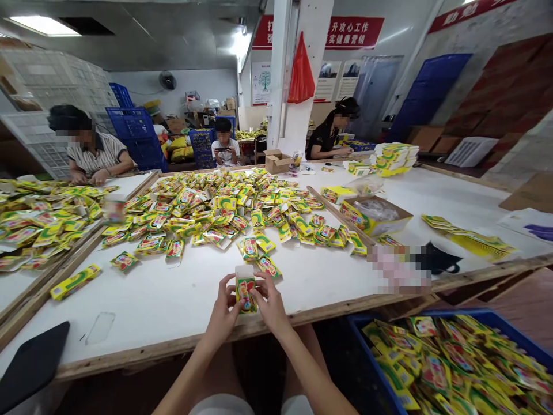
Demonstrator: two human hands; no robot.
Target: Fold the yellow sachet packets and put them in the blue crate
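Observation:
Between my two hands, just above the table's front edge, is a small yellow and green printed box point(246, 293) with its white top flap raised. My left hand point(225, 302) grips its left side, thumb on the front face. On the opposite side my right hand point(266, 300) holds it the same way, fingers behind and thumb in front. Beyond the hands lie a few similar boxes point(249, 248), and behind them a wide heap of small boxes point(220, 202) spreads over the white table point(181, 305).
A blue crate point(380, 377) full of boxes stands low at my right. A black flat object point(37, 360) lies at the left edge. Wooden strips point(52, 279) divide the tabletop. An open carton point(391, 216) holds clear plastic. Several people sit around the tables.

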